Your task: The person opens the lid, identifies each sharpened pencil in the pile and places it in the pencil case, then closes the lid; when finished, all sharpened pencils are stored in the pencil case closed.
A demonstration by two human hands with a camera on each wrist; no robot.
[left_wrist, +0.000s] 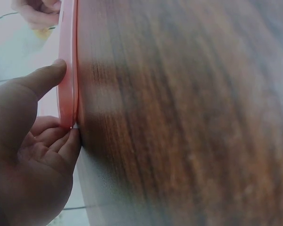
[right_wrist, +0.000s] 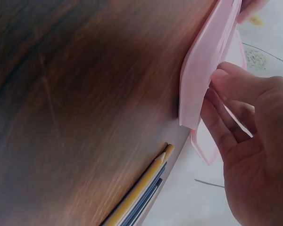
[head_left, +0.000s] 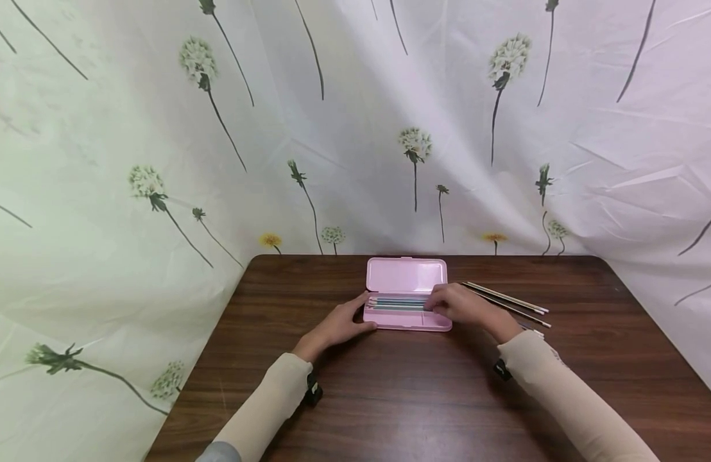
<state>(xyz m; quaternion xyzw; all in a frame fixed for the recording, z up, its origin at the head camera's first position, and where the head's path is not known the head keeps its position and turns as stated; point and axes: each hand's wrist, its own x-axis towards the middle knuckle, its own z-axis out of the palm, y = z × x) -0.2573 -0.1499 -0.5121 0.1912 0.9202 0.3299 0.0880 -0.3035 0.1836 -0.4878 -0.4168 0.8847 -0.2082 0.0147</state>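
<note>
A pink pencil case (head_left: 408, 321) lies on the table with its lid (head_left: 406, 274) folded back. Several pencils (head_left: 397, 303), mostly teal and blue, lie lengthwise in its tray. My left hand (head_left: 342, 323) grips the case's left end. In the left wrist view the thumb (left_wrist: 54, 75) presses the front wall while the fingers bend around the end. My right hand (head_left: 461, 303) reaches into the right part of the tray, over the pencils' ends. The right wrist view shows its thumb and forefinger bent at the case's rim; the wall hides the fingertips and anything between them.
Several more pencils (head_left: 508, 298) lie loose on the brown wooden table (head_left: 390, 398), right of the case and partly under my right forearm. A white cloth (head_left: 355, 128) printed with dandelions hangs behind the table's back edge.
</note>
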